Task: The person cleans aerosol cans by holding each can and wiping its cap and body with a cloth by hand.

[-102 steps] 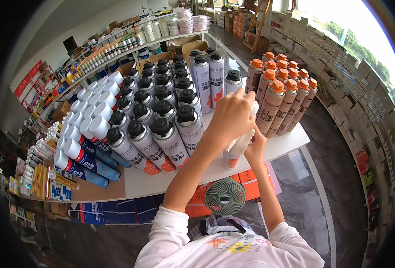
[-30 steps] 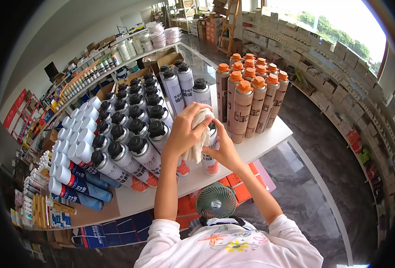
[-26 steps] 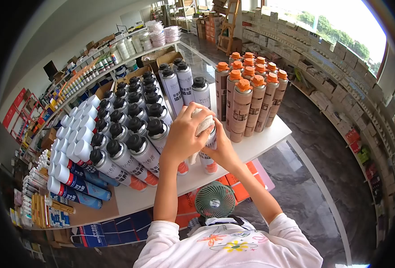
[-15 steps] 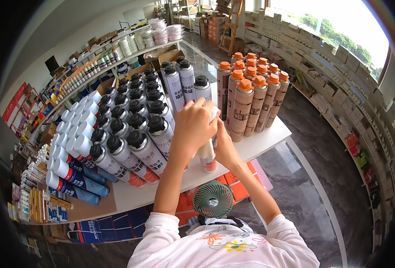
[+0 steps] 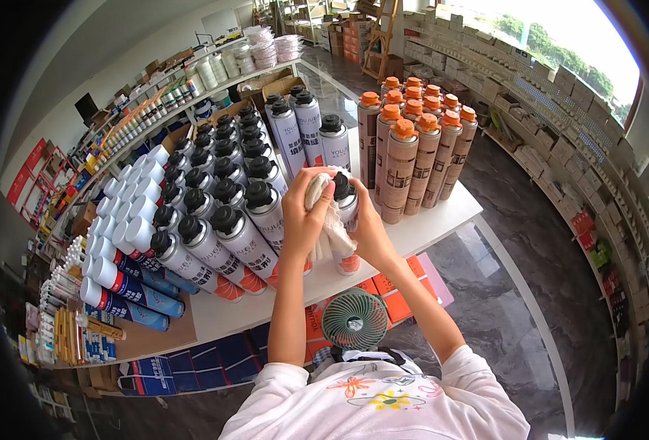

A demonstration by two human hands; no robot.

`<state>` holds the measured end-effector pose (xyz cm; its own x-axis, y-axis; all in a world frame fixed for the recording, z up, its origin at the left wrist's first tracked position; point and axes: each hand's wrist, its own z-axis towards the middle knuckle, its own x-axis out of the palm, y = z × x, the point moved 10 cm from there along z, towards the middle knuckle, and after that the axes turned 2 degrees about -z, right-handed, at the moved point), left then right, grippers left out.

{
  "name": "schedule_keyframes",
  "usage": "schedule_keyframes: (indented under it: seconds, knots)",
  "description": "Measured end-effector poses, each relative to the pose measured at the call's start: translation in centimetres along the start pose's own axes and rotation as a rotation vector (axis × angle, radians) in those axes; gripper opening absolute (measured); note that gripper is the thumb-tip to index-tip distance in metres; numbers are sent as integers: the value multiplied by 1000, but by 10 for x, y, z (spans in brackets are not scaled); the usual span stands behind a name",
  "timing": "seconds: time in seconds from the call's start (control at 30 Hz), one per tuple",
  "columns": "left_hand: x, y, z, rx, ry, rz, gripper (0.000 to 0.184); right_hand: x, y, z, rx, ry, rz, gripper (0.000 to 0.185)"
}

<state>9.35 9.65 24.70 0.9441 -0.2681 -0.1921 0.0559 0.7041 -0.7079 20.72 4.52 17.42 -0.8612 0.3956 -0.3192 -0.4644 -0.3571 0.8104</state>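
Observation:
My left hand (image 5: 304,213) is closed on a crumpled off-white cloth (image 5: 333,224), which hangs against the left side of a can. That can (image 5: 347,262) is white with a black cap and an orange pattern low down, and stands near the table's front edge. Around its right side my right hand (image 5: 369,229) is wrapped, just below the cap. Behind it stands another black-capped can (image 5: 334,144). Rows of black-capped cans (image 5: 242,246) are to the left of my hands, and brown cans with orange caps (image 5: 398,176) stand to the right.
Blue cans with white caps (image 5: 135,282) fill the left part of the white table (image 5: 453,217). A green fan (image 5: 354,320) is below the front edge, beside orange boxes (image 5: 401,297). Long shelves with small boxes (image 5: 559,158) run along the right wall.
My left hand has moved off the can's top to its left side with the cloth, and the black cap now shows. Earlier the view shifted, placing the table's cans further left.

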Motion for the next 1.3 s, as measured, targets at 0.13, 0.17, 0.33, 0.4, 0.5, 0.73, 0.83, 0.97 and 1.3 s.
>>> schedule_keyframes:
  seconds: [0.13,0.17,0.33,0.4,0.5,0.73,0.83,0.97,1.3]
  knots:
    - [-3,-7,-19,149,-66,50,21,4,-9,2,-21,-3,-18,94]
    - [-5,-8,-23,175,-92,90,24,5,-15,3,21,-7,4,94]
    - [-5,-16,-36,238,-114,169,33,0,-2,2,8,-46,30,91]
    - [-4,-27,-38,245,-116,310,34,0,2,2,-3,-57,51,89]
    - [2,-49,-37,309,-127,504,35,4,-7,-1,103,-58,44,86]
    - [17,-58,-14,386,77,586,38,-4,-2,-3,95,-163,-63,88]
    - [17,-54,-17,420,93,575,37,1,-7,-3,141,-157,-15,87]
    - [10,-53,-23,461,44,561,38,6,-8,-6,108,-207,-14,82]
    - [4,-48,-20,379,-30,400,38,7,-6,-4,121,-202,-9,76]
